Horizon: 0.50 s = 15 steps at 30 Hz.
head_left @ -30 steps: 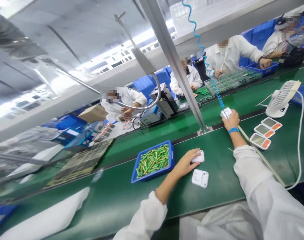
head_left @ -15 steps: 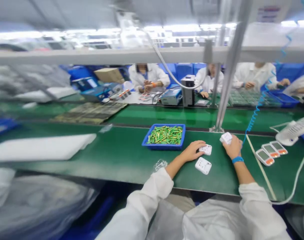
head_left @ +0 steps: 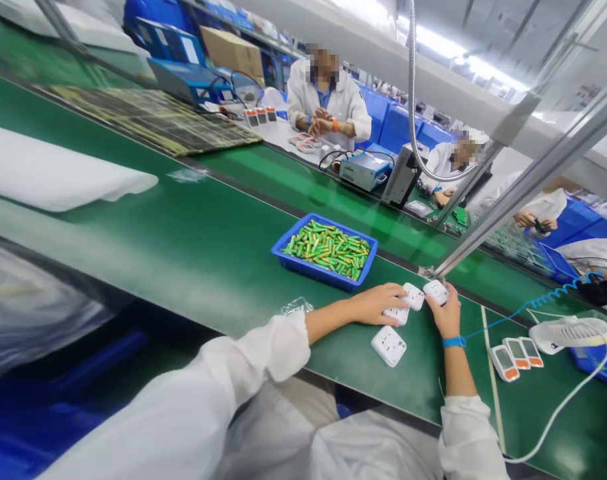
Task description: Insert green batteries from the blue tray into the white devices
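My left hand has its fingers and thumb around a small white plastic device lying on the green bench. Just beyond its fingertips is a second white device, of the same rounded square shape. My right hand, with a blue band at the wrist, grips another white device by its near right side. Nearer to me, one more white device rests alone with its holes and markings facing up. A blue tray full of green and gold batteries stands beyond my left hand.
Several devices with grey screens and orange strips lie at the right, near a white fan with a cable. A metal post rises behind my right hand. Clear plastic lies by my left forearm. Co-workers sit opposite.
The view has tilted and shifted. My right hand has come closer to my left, and a white device now lies between them. The lone near device stays on the bench.
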Available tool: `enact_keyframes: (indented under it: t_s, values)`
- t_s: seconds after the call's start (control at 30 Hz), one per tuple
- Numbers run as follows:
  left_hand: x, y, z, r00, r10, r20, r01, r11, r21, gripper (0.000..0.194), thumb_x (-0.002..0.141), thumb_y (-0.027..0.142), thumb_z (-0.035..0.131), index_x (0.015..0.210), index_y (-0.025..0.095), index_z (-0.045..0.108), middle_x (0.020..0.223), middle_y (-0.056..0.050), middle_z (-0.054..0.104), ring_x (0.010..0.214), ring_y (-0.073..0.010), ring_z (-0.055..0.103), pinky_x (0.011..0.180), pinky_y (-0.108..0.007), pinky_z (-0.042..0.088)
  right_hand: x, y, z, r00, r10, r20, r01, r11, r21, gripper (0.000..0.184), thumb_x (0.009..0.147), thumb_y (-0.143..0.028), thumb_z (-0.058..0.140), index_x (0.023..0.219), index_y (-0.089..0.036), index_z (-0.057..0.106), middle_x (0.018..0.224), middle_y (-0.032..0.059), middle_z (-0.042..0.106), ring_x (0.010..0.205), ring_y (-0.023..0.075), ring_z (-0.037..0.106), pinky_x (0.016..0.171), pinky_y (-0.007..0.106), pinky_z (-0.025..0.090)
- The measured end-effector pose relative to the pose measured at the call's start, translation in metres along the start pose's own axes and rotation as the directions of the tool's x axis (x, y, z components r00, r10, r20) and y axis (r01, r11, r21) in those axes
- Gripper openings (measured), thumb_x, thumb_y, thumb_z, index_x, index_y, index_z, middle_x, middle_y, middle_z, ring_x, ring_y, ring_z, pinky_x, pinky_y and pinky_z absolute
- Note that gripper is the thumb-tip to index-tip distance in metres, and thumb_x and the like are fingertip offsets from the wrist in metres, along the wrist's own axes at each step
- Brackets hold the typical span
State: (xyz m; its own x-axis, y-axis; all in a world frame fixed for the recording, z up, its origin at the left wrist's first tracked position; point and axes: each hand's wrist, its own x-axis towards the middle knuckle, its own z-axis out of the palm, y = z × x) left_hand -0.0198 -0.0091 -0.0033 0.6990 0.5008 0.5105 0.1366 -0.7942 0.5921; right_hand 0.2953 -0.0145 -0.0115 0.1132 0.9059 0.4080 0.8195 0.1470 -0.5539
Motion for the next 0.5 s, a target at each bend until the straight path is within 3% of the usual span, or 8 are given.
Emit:
enact_keyframes:
  t_s: [0.17, 0.27, 0.4, 0.5]
  values:
    - [0.016, -0.006, -0.008, 0.999, 0.033, 0.009, -0.033, 0.999, -0.011, 0.037, 0.103, 0.046, 0.077, 0.137, 0.034, 0.081, 0.131, -0.011, 0.078, 0.130, -0.0318, 0.068, 0.122, -0.045, 0.052, 0.003, -0.004, 0.005, 0.995, -0.021, 0.100, 0.028, 0.997, -0.070, 0.072, 0.092, -0.066, 0.067, 0.146, -0.019, 0.069, 0.144, 0.0226, 0.071, 0.134, 0.0425, 0.064, 0.121, 0.064, 0.043]
    - [0.025, -0.014, -0.003, 0.999, 0.047, -0.022, -0.047, 0.999, 0.010, 0.030, 0.104, 0.041, 0.075, 0.131, 0.030, 0.083, 0.137, -0.013, 0.075, 0.132, -0.0323, 0.066, 0.123, -0.046, 0.051, 0.004, -0.003, 0.005, 0.987, -0.064, 0.150, 0.076, 0.994, -0.076, 0.068, 0.096, -0.062, 0.063, 0.150, -0.021, 0.070, 0.144, 0.0208, 0.071, 0.135, 0.0421, 0.065, 0.121, 0.066, 0.045]
    - [0.025, -0.024, 0.007, 1.000, -0.002, -0.028, 0.003, 0.999, 0.040, 0.024, 0.106, 0.036, 0.072, 0.124, 0.029, 0.086, 0.143, -0.012, 0.073, 0.137, -0.0312, 0.064, 0.126, -0.046, 0.050, 0.011, -0.003, 0.004, 0.963, -0.173, 0.208, 0.162, 0.984, 0.068, 0.061, 0.100, -0.054, 0.060, 0.152, -0.023, 0.070, 0.153, 0.0187, 0.071, 0.143, 0.0410, 0.065, 0.124, 0.068, 0.046]
    - [0.022, -0.029, 0.014, 0.987, -0.095, -0.128, 0.107, 0.990, 0.093, 0.034, 0.101, 0.034, 0.077, 0.133, 0.025, 0.084, 0.163, -0.014, 0.062, 0.157, -0.0391, 0.050, 0.134, -0.055, 0.043, 0.016, -0.012, 0.005, 0.943, -0.194, 0.271, 0.165, 0.978, 0.127, 0.057, 0.101, -0.051, 0.060, 0.151, -0.027, 0.072, 0.158, 0.0151, 0.070, 0.149, 0.0416, 0.063, 0.128, 0.072, 0.043]
